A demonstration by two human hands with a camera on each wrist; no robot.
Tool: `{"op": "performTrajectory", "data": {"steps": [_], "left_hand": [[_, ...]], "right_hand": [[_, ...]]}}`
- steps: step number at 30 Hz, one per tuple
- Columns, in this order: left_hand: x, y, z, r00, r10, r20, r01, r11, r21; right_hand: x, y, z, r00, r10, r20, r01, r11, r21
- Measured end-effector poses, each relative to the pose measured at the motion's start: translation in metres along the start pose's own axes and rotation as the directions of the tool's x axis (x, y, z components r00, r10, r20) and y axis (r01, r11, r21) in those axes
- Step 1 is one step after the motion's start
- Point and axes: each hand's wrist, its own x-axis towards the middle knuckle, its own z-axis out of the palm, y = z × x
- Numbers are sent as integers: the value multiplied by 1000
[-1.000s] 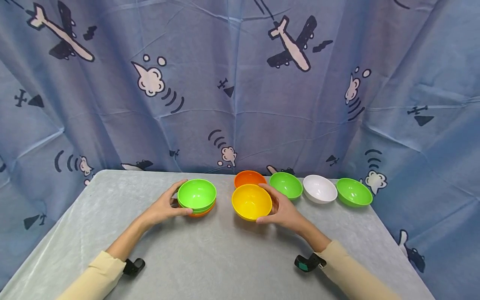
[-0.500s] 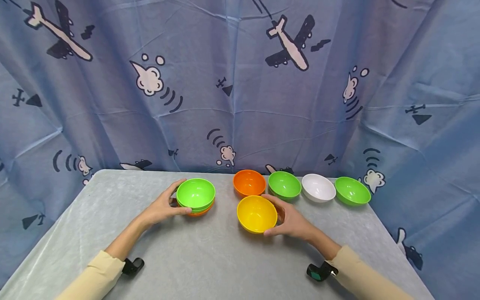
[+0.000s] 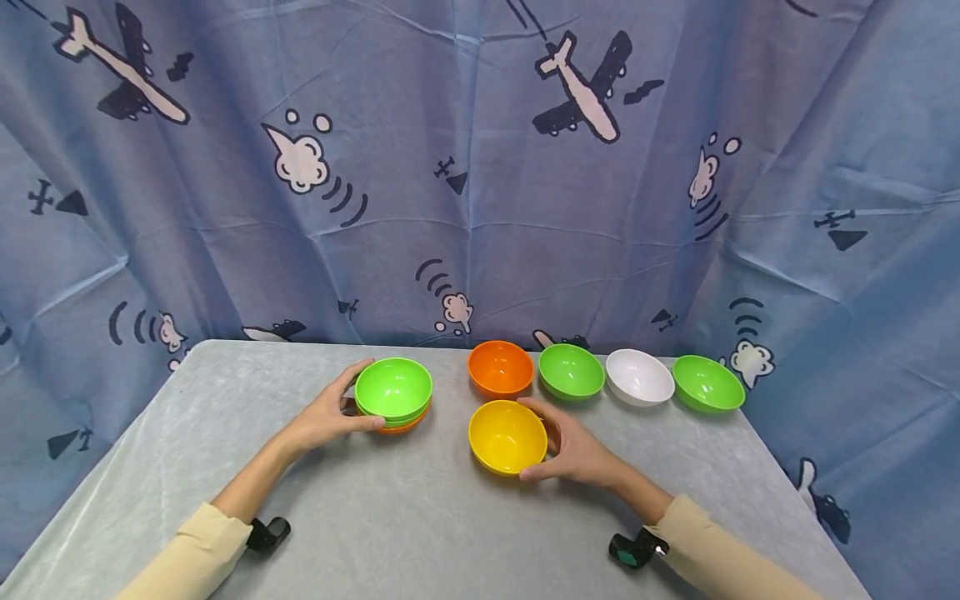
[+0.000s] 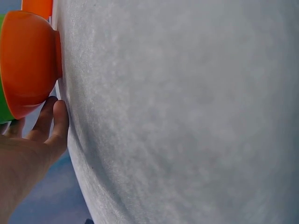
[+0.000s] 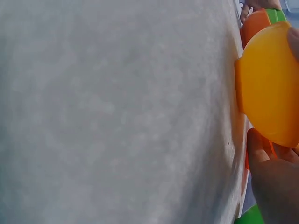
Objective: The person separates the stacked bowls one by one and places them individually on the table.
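Observation:
My left hand (image 3: 333, 414) grips a stack of bowls (image 3: 393, 392), bright green on top and orange beneath, standing left of the table's middle. The thumb lies at the stack's near side and the fingers curl round its far left. In the left wrist view the orange bowl (image 4: 28, 65) sits on its foot with fingertips (image 4: 56, 123) by its wall. My right hand (image 3: 577, 450) cups a yellow bowl (image 3: 507, 435) from the right, thumb in front, fingers behind. In the right wrist view the yellow bowl (image 5: 268, 84) rests its foot on the table.
Along the back edge of the grey table (image 3: 420, 525) stand an orange bowl (image 3: 500, 367), a green bowl (image 3: 571, 371), a white bowl (image 3: 639, 377) and another green bowl (image 3: 708, 383). A blue curtain with aeroplane prints hangs behind.
My right hand has drawn the yellow bowl away from the back row toward me and lowered it onto the table. The left hand and its stack have not moved.

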Motion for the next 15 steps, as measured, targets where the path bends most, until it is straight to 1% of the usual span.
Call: {"op": "performTrajectory", "data": {"steps": [6,10,13,15], "left_hand": [[0,2,1,1000,-6,-1,6,1000,-7],[0,1,1,1000,6,4,-6,1000,-9],[-1,0,0,1000,15,9,-15,1000,-17],[-2,-2,0,1000,17,11,-17,1000,-25]], "right_hand": [[0,0,-1,999,39,-24,-40,999,-26],[-2,-1,-4,998,52,19,-53,999,14],[-6,-4,-11,997,69,43,-70,997,33],[-8,-5,-19,997,70,33,-71,997,32]]}}
